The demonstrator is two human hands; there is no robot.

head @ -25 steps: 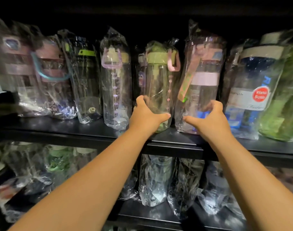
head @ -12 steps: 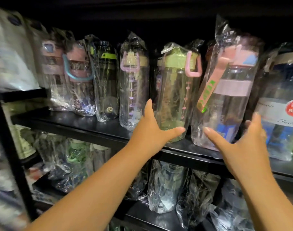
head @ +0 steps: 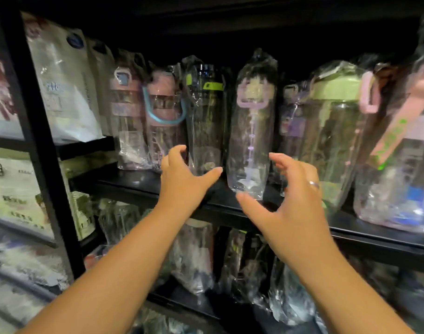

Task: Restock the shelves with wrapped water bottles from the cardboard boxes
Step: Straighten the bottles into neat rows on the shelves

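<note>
Left hand (head: 184, 182) and right hand (head: 293, 206) are both spread, empty. Bottle (head: 252, 141) stands upright on the shelf (head: 129, 182) between them; right one looks nearer.

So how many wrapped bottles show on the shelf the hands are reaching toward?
7, left to right: pink-lidded bottle, blue-handled bottle, dark bottle with green tab, pink-handled bottle, purple bottle set behind, green-lidded bottle, pink-strapped bottle at the right edge. Others may be hidden behind.

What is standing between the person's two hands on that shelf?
In the head view, a wrapped clear bottle with a pink handle stands on the black shelf between the open left hand and right hand.
</note>
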